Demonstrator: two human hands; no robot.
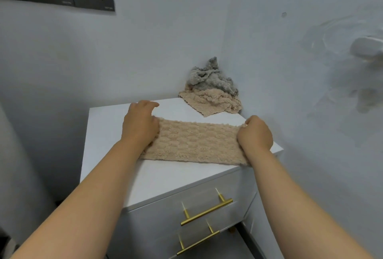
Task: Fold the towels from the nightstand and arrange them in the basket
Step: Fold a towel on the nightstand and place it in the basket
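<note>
**Towel strip held at both ends**

The left hand (141,126) curls over the left end of the beige, knobbly-textured cloth towel (196,144). The towel lies as a strip on the white wooden nightstand (107,126), long axis running left to right. The right hand (256,134) clenches its right end. Either end looks equally ready to fold across.

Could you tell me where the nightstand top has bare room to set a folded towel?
Bare nightstand top shows in front of the beige towel up to the front edge, left of the left hand, and at the back, left of the crumpled towel pile. That pile crowds the far right corner; the right hand and towel fill the right edge.
</note>
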